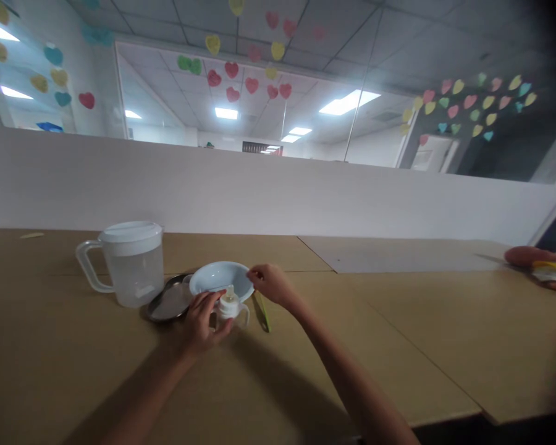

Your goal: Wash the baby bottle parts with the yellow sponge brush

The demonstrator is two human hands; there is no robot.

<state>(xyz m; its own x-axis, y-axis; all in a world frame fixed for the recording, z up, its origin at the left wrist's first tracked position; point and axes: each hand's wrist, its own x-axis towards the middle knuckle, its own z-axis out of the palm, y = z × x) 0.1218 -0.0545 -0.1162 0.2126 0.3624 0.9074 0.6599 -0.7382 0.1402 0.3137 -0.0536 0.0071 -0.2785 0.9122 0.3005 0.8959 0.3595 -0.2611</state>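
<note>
A small baby bottle (229, 305) with a white collar, a clear nipple and side handles stands in front of a pale blue bowl (222, 274). My left hand (204, 321) is wrapped round the bottle from the left. At the bowl's right rim is my right hand (269, 283), its fingers pressed together; whatever they may hold is too small to make out. Beside the bowl, below my right hand, lies a yellow-green utensil (262, 312). A round metal tray (155, 314) with something whitish on it is left of the bowl.
A clear lidded pitcher (136, 272) stands at the left, its handle pointing left. On the table (375, 346), a grey sheet (398, 255) lies at the back right. Part of a person's hand (530, 255) shows at the far right near something yellow and white (553, 272).
</note>
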